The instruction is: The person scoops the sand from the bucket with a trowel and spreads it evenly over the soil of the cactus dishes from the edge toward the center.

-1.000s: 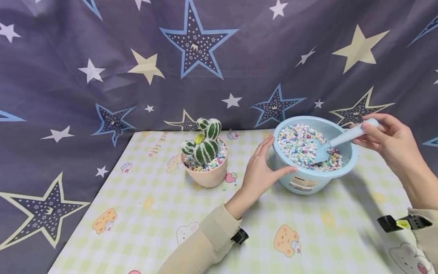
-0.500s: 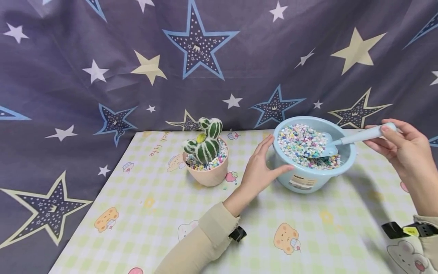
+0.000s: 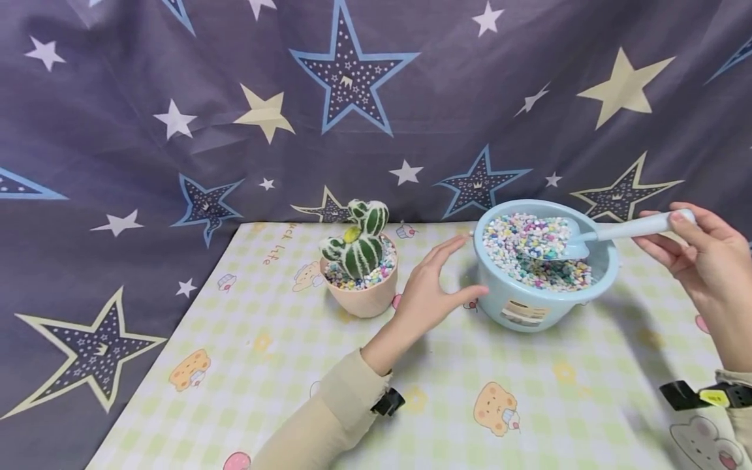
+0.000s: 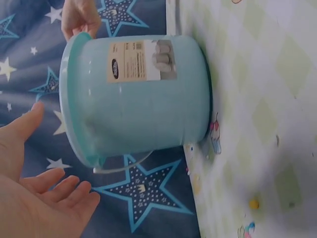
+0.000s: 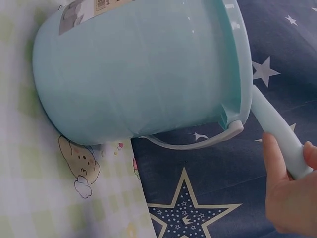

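A light blue bucket (image 3: 499,297) stands on the table, partly filled with small multicoloured pebbles (image 3: 505,245). My right hand (image 3: 713,261) grips the handle of a light blue scoop (image 3: 637,228), whose blade is heaped with pebbles inside the bucket's mouth. In the right wrist view the handle (image 5: 280,131) slants past the rim, while the blade is hidden. My left hand (image 3: 425,294) is open beside the bucket's left side; the left wrist view shows a gap between its fingers and the bucket wall (image 4: 143,109).
Left of my left hand, a green cactus (image 3: 360,254) stands in a pink pot (image 3: 367,301) topped with similar pebbles. A checked cloth (image 3: 446,405) covers the table. A dark curtain with stars (image 3: 235,59) hangs behind. The bucket's bail handle (image 5: 198,144) hangs down.
The scoop has risen out of the pebbles and moved right with a load on its blade, leaving a hollow. My left hand has let go of the bucket and shifted left.
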`<action>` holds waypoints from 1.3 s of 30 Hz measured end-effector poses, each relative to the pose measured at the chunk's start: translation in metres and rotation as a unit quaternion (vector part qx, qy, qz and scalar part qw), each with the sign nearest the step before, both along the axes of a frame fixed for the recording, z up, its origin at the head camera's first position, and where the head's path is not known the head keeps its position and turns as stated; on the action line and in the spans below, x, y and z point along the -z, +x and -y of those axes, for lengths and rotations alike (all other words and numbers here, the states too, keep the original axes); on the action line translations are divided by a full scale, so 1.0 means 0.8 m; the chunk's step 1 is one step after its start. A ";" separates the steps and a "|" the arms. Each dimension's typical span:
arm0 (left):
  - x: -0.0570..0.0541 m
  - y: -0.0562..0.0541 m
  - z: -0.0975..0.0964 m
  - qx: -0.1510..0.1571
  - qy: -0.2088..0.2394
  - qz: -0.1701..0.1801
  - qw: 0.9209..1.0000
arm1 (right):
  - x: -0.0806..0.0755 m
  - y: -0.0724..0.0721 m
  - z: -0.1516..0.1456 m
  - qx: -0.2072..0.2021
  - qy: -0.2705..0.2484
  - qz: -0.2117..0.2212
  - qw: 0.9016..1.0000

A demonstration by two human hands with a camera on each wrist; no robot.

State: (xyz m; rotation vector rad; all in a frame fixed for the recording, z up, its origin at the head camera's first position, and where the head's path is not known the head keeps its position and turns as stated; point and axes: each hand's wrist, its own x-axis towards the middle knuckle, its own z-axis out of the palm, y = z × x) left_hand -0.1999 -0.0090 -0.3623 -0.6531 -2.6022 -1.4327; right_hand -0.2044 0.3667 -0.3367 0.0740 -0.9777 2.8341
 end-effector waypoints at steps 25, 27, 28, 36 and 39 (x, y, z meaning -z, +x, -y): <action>-0.009 0.028 0.065 -0.009 -0.002 -0.039 0.999 | -0.004 0.002 0.005 -0.044 -0.058 -0.009 0.997; -0.007 0.030 0.071 -0.013 -0.008 -0.042 0.999 | -0.005 0.001 0.006 -0.046 -0.056 -0.011 0.997; -0.006 0.031 0.074 -0.014 -0.007 -0.043 0.999 | -0.006 0.001 0.007 -0.046 -0.054 -0.012 0.997; 0.001 0.036 0.095 -0.029 -0.011 -0.044 0.999 | -0.014 0.001 0.013 -0.033 -0.045 0.000 0.998; 0.003 0.038 0.102 -0.031 -0.003 -0.033 0.999 | -0.016 0.002 0.017 -0.029 -0.040 0.011 0.999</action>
